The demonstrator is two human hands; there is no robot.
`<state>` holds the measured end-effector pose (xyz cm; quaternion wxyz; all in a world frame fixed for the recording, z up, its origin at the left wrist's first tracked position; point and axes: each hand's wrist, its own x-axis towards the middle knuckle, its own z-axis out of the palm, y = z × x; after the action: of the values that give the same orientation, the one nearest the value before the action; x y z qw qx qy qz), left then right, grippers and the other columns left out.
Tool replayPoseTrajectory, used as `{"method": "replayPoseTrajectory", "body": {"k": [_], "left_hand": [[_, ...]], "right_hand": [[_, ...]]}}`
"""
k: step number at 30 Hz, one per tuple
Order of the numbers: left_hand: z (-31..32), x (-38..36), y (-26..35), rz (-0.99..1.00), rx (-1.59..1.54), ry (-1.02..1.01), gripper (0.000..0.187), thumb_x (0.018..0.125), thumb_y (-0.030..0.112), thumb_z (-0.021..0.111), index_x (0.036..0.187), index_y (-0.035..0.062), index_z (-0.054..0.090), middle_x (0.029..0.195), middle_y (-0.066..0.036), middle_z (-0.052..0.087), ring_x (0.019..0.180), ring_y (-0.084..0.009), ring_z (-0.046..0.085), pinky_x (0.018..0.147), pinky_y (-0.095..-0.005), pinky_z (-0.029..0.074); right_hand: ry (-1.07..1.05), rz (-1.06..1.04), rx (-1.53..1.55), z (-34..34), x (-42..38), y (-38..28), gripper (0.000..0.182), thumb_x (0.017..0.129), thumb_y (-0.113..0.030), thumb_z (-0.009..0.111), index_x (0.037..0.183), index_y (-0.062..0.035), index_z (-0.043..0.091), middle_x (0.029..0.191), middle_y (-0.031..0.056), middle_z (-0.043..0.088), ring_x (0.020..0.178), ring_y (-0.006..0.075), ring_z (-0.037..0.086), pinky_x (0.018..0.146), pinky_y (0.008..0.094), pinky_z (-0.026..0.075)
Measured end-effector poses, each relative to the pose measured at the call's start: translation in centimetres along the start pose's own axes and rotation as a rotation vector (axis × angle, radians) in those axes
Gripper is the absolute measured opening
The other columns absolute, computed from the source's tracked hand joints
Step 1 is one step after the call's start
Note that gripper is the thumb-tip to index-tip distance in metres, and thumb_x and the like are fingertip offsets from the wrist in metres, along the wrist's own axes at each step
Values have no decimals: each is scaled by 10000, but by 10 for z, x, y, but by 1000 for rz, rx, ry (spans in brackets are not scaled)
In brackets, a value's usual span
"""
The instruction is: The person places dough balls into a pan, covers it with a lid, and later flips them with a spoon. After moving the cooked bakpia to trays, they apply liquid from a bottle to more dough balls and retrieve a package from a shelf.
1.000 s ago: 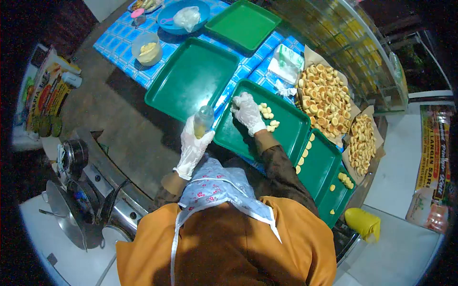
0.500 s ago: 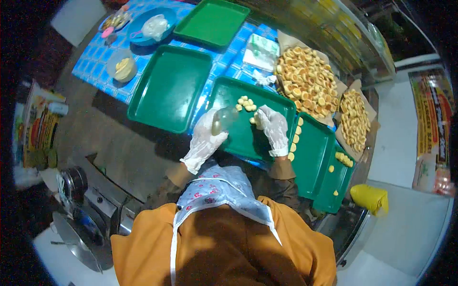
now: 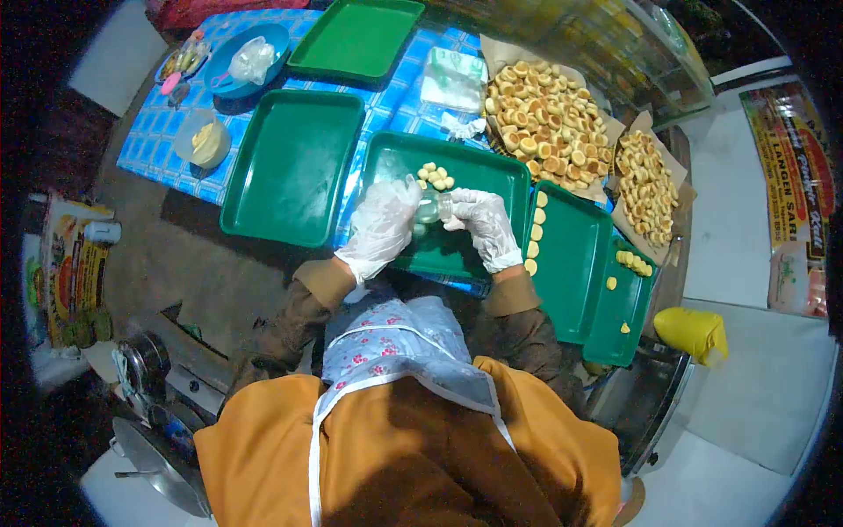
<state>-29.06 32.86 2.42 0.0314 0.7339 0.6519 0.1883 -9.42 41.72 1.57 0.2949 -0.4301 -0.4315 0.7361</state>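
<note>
My gloved left hand (image 3: 384, 227) is wrapped round a small clear glass jar (image 3: 428, 211), which lies tilted over the near part of a green tray (image 3: 479, 241). My right hand (image 3: 483, 224), also in a thin white glove, has its fingers closed at the jar's right end. Whether a piece of dough is between those fingers is hidden. Just beyond the jar, a small cluster of pale dough pieces (image 3: 435, 176) sits on the tray.
To the right, another green tray (image 3: 571, 263) carries a row of dough rounds (image 3: 536, 233). Browned cookies (image 3: 549, 123) are heaped on brown paper behind. At left are a green tray (image 3: 294, 167), a tub of cream-coloured paste (image 3: 209, 145) and a blue basin (image 3: 255, 70).
My right hand has moved left from the dough pieces to the jar. The jar has come nearer the tray's middle, and both hands now meet at it. The view has shifted slightly.
</note>
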Motion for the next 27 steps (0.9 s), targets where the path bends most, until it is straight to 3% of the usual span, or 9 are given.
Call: {"method": "replayPoseTrajectory", "body": {"k": [3, 6, 11, 14, 18, 20, 23, 27], "left_hand": [[2, 2, -5, 52, -14, 30, 493, 690, 23, 648, 1169, 26, 531, 1022, -176, 579, 909, -361, 577, 740, -461, 484], [6, 5, -1, 58, -12, 66, 468, 701, 7, 623, 1161, 25, 537, 981, -178, 577, 876, -361, 577, 716, -466, 479], [8, 12, 3, 73, -3, 115, 420, 739, 12, 605, 1155, 14, 551, 895, -166, 576, 824, -360, 581, 701, -464, 478], [-4, 18, 8, 141, 64, 226, 201, 765, 52, 618, 965, 34, 620, 821, -128, 632, 772, -296, 630, 583, -414, 507], [-4, 24, 16, 91, 116, 146, 188, 764, 54, 620, 952, 36, 621, 814, -133, 633, 786, -294, 634, 599, -417, 512], [6, 26, 14, 81, 108, 142, 177, 767, 52, 619, 944, 39, 618, 822, -134, 632, 796, -292, 635, 621, -415, 518], [14, 25, 11, 45, 54, 90, 317, 743, 59, 649, 1050, -6, 601, 865, -164, 628, 811, -327, 627, 681, -448, 513], [35, 14, 0, -4, -436, 262, 562, 701, 66, 683, 1233, -30, 526, 969, -208, 619, 911, -391, 603, 789, -490, 489]], "right_hand": [[-27, 31, 11, 3, -2, -8, 199, 812, -42, 728, 978, 68, 714, 869, 100, 725, 749, 166, 702, 623, 273, 578], [33, 19, -175, 8, -8, -17, 212, 827, -58, 737, 1005, 55, 720, 864, 93, 719, 714, 152, 685, 637, 272, 568], [40, 20, -88, -2, -1, -16, 202, 784, -50, 776, 945, 58, 718, 830, 101, 720, 689, 160, 688, 604, 275, 574], [65, 36, -89, 0, -2, -22, 197, 759, -43, 793, 904, 64, 713, 805, 107, 716, 674, 165, 687, 572, 270, 570], [110, 29, -190, -3, 0, -22, 190, 764, -65, 791, 868, 70, 706, 790, 117, 710, 675, 169, 687, 578, 271, 574], [107, 57, -238, -3, -1, -28, 188, 792, -62, 775, 919, 63, 716, 827, 109, 713, 693, 174, 687, 619, 279, 575], [82, 11, -219, -9, -3, -33, 186, 795, -31, 750, 943, 75, 717, 858, 108, 715, 725, 178, 689, 655, 284, 577], [-32, -198, -332, -16, 9, -30, 207, 789, -17, 690, 966, 86, 722, 826, 129, 712, 678, 176, 680, 595, 271, 555]]}}
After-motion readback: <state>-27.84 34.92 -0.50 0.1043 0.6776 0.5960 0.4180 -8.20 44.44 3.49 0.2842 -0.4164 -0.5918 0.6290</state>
